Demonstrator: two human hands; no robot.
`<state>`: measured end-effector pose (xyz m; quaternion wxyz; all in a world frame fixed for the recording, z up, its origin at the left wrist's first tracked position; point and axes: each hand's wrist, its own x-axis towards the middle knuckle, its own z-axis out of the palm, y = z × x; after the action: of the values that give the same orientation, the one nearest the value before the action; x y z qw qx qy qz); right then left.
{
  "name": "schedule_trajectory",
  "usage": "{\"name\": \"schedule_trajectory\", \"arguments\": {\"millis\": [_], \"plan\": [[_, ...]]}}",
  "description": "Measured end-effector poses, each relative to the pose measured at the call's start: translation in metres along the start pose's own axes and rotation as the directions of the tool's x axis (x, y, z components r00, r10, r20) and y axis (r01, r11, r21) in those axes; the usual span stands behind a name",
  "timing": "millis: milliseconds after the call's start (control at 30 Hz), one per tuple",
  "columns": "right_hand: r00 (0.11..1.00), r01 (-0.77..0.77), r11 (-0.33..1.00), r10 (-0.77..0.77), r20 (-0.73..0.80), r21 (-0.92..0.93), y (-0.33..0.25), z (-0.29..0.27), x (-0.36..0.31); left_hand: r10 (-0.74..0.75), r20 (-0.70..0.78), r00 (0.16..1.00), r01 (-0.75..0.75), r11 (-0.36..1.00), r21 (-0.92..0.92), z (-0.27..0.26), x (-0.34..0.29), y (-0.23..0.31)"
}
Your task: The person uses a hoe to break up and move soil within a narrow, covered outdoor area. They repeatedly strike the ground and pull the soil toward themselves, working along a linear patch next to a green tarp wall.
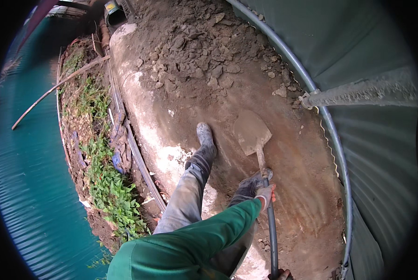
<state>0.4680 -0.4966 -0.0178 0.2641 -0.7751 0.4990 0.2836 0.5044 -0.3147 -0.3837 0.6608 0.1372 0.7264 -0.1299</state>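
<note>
A shovel point(252, 132) with a dirt-coated, broad blade lies low over the brown soil, in front of my boots. Its long dark handle runs back toward the lower edge of the view. My left hand point(266, 195), in a pale glove below a green sleeve, is wrapped round the handle partway along it. Farther back, at the bottom edge, my right hand point(283, 275) closes on the handle; most of that hand is cut off by the frame. No soil is heaped on the blade.
Loose clods form a dirt pile point(199, 46) ahead. A metal pipe point(328, 116) curves along the right beside dark sheeting point(376, 154), joined by a crusted post point(367, 91). Left are long thin pipes point(134, 144), plants point(111, 191), a slanting wooden pole point(59, 86) and teal corrugated sheets point(27, 186).
</note>
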Motion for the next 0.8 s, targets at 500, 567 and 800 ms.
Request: {"name": "schedule_trajectory", "arguments": {"millis": [500,567,800], "plan": [[0.983,0.083,0.996,-0.089,0.161,0.045,-0.154,0.281,-0.105,-0.029,-0.043,0.999,0.022,0.99,-0.14,-0.103,0.108,0.3],[0.954,0.117,0.98,-0.156,0.255,0.162,-0.163,0.374,-0.121,0.137,-0.146,0.98,-0.157,0.978,-0.137,-0.156,0.158,0.414],[0.977,0.196,0.9,-0.214,0.003,0.39,-0.069,0.476,-0.003,0.026,-0.009,1.0,-0.028,0.974,-0.225,-0.201,0.236,0.437]]}}
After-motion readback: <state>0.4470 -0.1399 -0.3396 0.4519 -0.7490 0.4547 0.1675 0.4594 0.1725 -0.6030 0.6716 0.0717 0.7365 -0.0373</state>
